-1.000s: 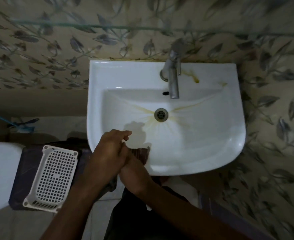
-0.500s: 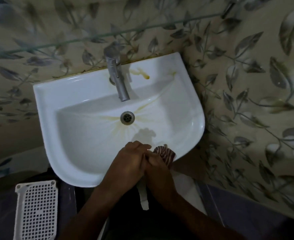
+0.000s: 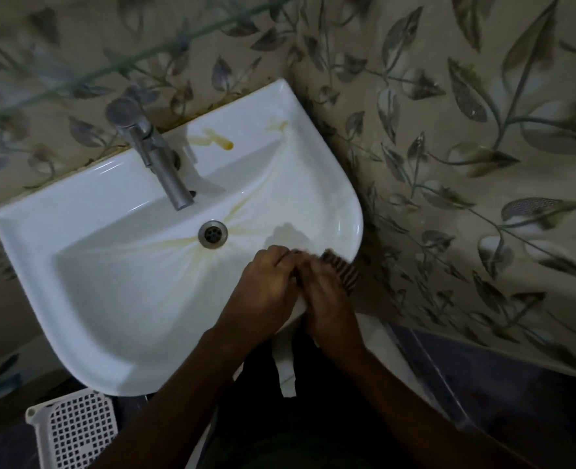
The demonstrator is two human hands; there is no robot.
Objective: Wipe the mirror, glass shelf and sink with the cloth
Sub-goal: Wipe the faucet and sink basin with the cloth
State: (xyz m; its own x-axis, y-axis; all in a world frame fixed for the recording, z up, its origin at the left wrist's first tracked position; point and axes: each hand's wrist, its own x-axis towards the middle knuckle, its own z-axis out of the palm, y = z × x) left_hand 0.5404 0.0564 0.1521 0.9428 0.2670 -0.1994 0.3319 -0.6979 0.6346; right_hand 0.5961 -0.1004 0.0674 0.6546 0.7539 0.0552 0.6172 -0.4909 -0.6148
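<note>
At the far left of my view a white perforated basket point(image 3: 73, 431) sat low on the floor, just below the sink's front curve. Above it the white sink point(image 3: 86, 265) hung tilted in frame, brownish streaks running out from the drain point(image 3: 213, 234) and a yellowish stain on the back ledge beside the metal tap point(image 3: 151, 150). The edge of the glass shelf point(image 3: 117, 64) crossed the leaf-patterned wall point(image 3: 466, 164) higher up, faint and blurred.

My left forearm came up from the bottom centre and angled toward the sink's front right rim. The left hand point(image 3: 262, 289) lay palm down there, knuckles raised, fingers curled together and folded over the right hand's fingers; whether they touched the cloth I could not tell.

Just beside it, the right forearm rose from the lower right, and the right hand point(image 3: 327, 299) met the left at the rim, its back facing me. Its fingers were pressed together and closed around the dark striped cloth point(image 3: 342, 270), which stuck out past the fingertips against the sink's right rim, close to the wall. Both hands cast a soft shadow in the bowl, to the right of the drain.
</note>
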